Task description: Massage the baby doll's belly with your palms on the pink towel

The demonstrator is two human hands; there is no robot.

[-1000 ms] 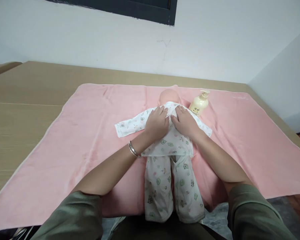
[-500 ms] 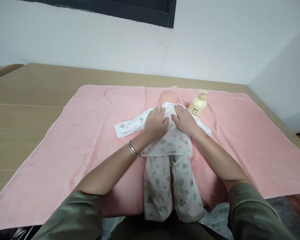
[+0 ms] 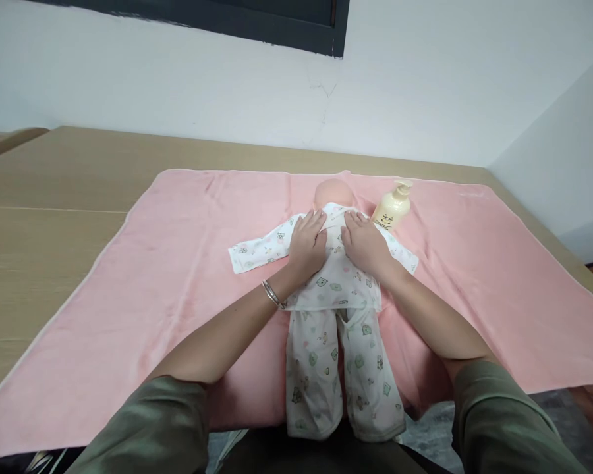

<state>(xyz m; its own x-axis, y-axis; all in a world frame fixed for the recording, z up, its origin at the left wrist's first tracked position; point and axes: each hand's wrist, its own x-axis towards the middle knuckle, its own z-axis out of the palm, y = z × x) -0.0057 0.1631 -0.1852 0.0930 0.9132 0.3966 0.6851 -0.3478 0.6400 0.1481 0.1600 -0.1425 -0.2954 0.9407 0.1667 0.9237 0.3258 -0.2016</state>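
Note:
A doll in a white patterned top (image 3: 333, 283) and matching trousers (image 3: 316, 368) lies on a pink blanket (image 3: 178, 263), its bald head (image 3: 334, 192) toward the wall. My left hand (image 3: 307, 245) rests flat on the upper part of the top, at the left, its fingers pointing to the head. On the right side of the top lies my right hand (image 3: 366, 242), palm down with fingers stretched out. Neither hand grips anything. The doll's face is not visible. A cream pump bottle (image 3: 393, 205) lies tilted beside the doll's right-side shoulder.
The blanket covers much of a wooden table (image 3: 39, 171) and hangs over its near edge. Behind the table stands a white wall (image 3: 227, 85) with a dark frame (image 3: 277, 23). A curved wooden piece (image 3: 14, 141) is at the far left.
My left hand has shifted slightly to the right on the top, and its thumb lies closer to the fingers. My right hand has barely moved. The doll and bottle look unchanged.

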